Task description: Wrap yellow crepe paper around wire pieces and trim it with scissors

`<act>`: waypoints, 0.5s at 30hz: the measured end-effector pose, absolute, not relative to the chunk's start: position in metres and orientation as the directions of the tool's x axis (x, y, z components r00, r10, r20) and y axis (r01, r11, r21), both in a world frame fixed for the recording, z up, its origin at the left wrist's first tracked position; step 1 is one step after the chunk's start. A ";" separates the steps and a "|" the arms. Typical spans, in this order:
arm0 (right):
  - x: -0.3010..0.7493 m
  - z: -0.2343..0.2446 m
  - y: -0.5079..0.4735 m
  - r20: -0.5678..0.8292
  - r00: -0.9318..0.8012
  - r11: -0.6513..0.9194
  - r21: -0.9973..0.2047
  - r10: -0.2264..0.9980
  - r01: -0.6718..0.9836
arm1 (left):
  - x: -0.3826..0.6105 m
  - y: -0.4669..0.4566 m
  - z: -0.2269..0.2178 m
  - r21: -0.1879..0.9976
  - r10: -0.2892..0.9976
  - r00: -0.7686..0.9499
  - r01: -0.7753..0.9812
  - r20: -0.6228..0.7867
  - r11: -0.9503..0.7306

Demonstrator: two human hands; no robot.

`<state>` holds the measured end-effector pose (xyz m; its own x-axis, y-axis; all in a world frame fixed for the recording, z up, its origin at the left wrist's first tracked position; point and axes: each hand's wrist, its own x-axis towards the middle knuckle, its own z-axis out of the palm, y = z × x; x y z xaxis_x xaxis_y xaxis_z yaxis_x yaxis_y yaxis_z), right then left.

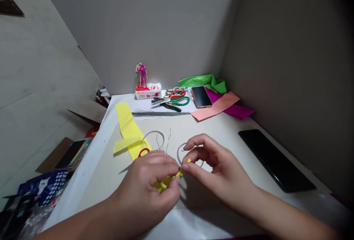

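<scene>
My left hand (143, 184) and my right hand (215, 166) meet low in the view, with their fingertips pinching a small twisted piece of yellow paper (166, 183). Just under my left hand lies a pair of red-handled scissors (143, 152), partly hidden, with its blade (125, 169) pointing left. Behind my right fingers is a thin wire ring (184, 153), and another wire ring (153, 140) lies further back. A long yellow paper strip (128, 129) crosses the white board (110, 181) beyond my left hand.
At the back of the table are a bundle of thin wires (160, 114), green-handled scissors (179, 101), a phone (201, 96), a wire figure (141, 75), and salmon (215, 106) and magenta paper (238, 110). A black tablet (276, 160) lies right. Walls rise behind and right.
</scene>
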<state>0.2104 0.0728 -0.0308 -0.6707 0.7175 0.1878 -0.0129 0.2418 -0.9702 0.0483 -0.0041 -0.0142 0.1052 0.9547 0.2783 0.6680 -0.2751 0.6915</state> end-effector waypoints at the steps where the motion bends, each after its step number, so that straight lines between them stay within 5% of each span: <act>1: 0.210 -0.032 0.073 0.194 -0.670 0.259 -0.966 0.717 -0.003 | 0.048 -0.004 -0.015 0.680 0.954 0.111 0.678 0.278 -0.277; 10: 0.212 -0.037 0.077 0.441 -0.446 0.458 -0.886 0.779 -0.077 | 0.028 -0.001 -0.002 0.737 0.928 -0.188 0.665 0.322 -0.121; 15: 0.211 -0.031 0.081 0.383 -0.239 0.342 -0.919 0.892 -0.198 | 0.005 0.010 0.002 0.938 0.912 -0.359 0.339 0.198 -0.070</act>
<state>0.2112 0.0810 -0.0314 -0.2387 0.8923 0.3831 -0.1981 0.3415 -0.9188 0.0049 0.0104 0.0017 -0.3586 0.9123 0.1979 0.3389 -0.0703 0.9382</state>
